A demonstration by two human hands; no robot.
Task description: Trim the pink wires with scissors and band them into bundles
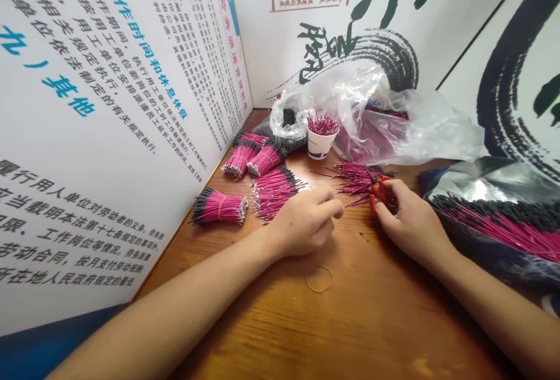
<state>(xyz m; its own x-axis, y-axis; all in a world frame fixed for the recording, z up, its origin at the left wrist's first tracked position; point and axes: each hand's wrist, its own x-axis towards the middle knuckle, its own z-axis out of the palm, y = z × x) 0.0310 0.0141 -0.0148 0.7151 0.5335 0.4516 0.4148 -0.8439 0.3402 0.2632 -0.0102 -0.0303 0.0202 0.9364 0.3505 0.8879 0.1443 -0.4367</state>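
Note:
My right hand [409, 217] is closed around small red-handled cutters [377, 196], their dark jaws pointing away over a loose pile of pink wires [354, 177]. Just left of them, my left hand [312, 220] is curled with thumb and fingers pinched together. A single pink wire [356, 201] runs from those fingertips toward the cutters; the grip itself is partly hidden. Behind my left wrist lies a spread of pink wires with black ends [275, 190]. On the bare wood in front of my hands rests a thin rubber band [318, 280].
Banded wire bundles [221, 208] lie at the left. A paper cup [321, 142] full of wires stands at the back, beside clear plastic bags [406, 129]. At right, an open bag [503, 222] holds many black-ended wires. Printed panels [131, 77] wall the table's left and back.

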